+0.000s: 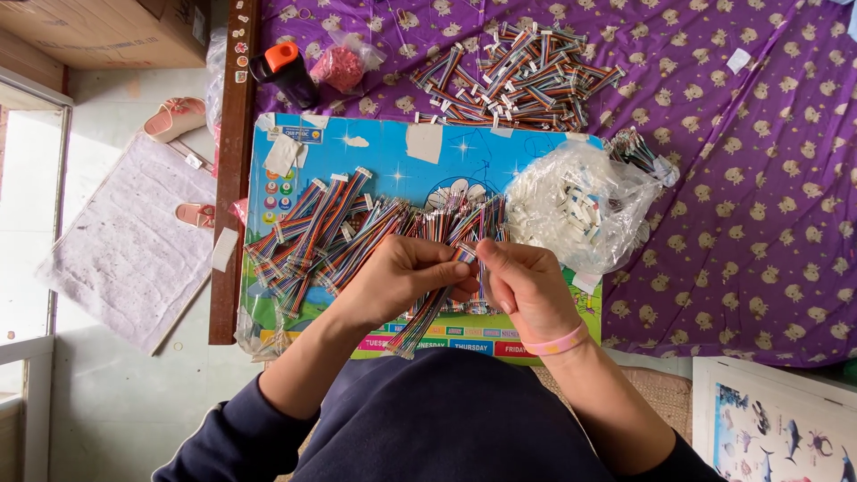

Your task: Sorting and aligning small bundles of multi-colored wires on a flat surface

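Both hands, left hand (402,272) and right hand (522,284), pinch one rainbow ribbon cable (427,308) at frame centre, each grip closed on it. Its loose tail hangs among the cable pile (357,232) on the blue board (402,161), so a pull could snag neighbours and drag them off.

Bright, even daylight, soft shadows, sharp throughout, slight wide-angle bending at edges

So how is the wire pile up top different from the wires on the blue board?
The top pile of ribbon cables lies jumbled on the purple cloth; the cables on the blue board lie side by side in a fanned row. The top pile is untouched; the board row lies right at both hands. Both are rainbow-coloured with white connector ends.
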